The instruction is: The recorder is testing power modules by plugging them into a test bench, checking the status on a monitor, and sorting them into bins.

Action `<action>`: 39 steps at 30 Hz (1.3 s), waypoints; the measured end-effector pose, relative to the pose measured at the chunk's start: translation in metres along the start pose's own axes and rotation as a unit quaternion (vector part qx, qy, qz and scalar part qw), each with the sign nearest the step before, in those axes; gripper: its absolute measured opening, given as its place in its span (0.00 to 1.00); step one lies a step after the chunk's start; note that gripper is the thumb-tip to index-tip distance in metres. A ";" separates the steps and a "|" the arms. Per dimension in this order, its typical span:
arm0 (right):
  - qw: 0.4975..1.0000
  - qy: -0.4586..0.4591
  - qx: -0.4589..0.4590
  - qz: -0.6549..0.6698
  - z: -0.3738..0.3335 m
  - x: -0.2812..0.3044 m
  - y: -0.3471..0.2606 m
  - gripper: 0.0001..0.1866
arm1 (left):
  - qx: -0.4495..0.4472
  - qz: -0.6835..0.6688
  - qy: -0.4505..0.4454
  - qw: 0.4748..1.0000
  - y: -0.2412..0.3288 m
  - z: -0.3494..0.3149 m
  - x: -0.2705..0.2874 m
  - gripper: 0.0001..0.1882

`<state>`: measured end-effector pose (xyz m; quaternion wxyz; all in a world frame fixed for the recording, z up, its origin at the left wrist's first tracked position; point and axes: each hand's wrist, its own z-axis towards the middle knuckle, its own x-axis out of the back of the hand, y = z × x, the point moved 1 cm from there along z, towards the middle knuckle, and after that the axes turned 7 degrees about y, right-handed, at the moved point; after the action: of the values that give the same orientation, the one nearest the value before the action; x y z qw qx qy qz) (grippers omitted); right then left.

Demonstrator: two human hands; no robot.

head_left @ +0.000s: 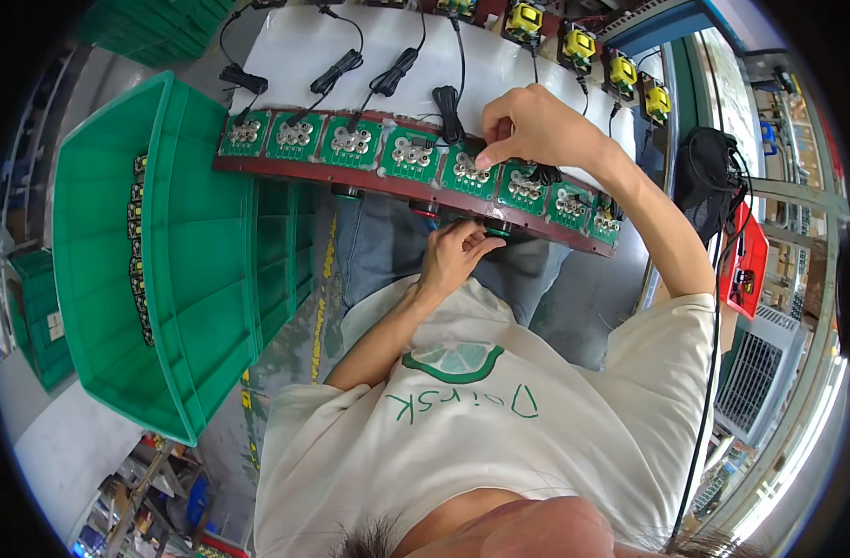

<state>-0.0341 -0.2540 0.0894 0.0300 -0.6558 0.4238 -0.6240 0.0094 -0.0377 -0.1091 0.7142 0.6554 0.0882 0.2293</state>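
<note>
"We're live at the desk [281, 58], hands well apart from each other! Where's the right?"

"Right hand [548, 126] is over the near edge, fingers curled, thumb down at a green circuit board [456, 185], fifth from the left end! Whether it pinches anything, I can't tell."

"And the left hand [451, 253]?"

"Below that same edge, fingers bent at a green button [499, 232]. Pressing or just touching? Can't tell!"

"Give us that board's spot!"

"In the dark red fixture [290, 169] along the near edge, just right of its middle, silver discs on top. A bundled black cable [450, 116] lies just beyond!"

"Far edge?"

"Yellow-topped power boards [579, 44] line up toward the right corner, and a big green bin [201, 232] stands off the left edge!"
</note>
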 end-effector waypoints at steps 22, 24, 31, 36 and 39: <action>0.836 0.002 0.379 0.397 -0.065 0.024 -0.140 0.13 | -0.096 0.510 0.080 0.851 0.173 0.134 0.189 0.16; 0.963 0.095 0.247 0.051 -0.031 0.015 -0.121 0.09 | -0.089 0.545 -0.005 0.834 0.154 0.149 0.186 0.18; 0.939 0.068 0.167 -0.291 0.023 -0.034 -0.063 0.07 | -0.093 0.580 -0.120 0.800 0.121 0.176 0.175 0.21; 0.940 -0.016 0.170 -0.294 0.041 -0.037 -0.059 0.08 | -0.065 0.437 0.002 0.897 0.139 0.200 0.193 0.23; 0.946 -0.001 0.143 -0.289 0.030 -0.034 -0.072 0.08 | -0.079 0.422 0.037 0.902 0.209 0.201 0.214 0.28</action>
<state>0.0336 -0.2024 0.0965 -0.0580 -0.7394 0.1219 -0.6596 0.2392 -0.1153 0.1574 0.5963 0.5635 -0.1893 0.5395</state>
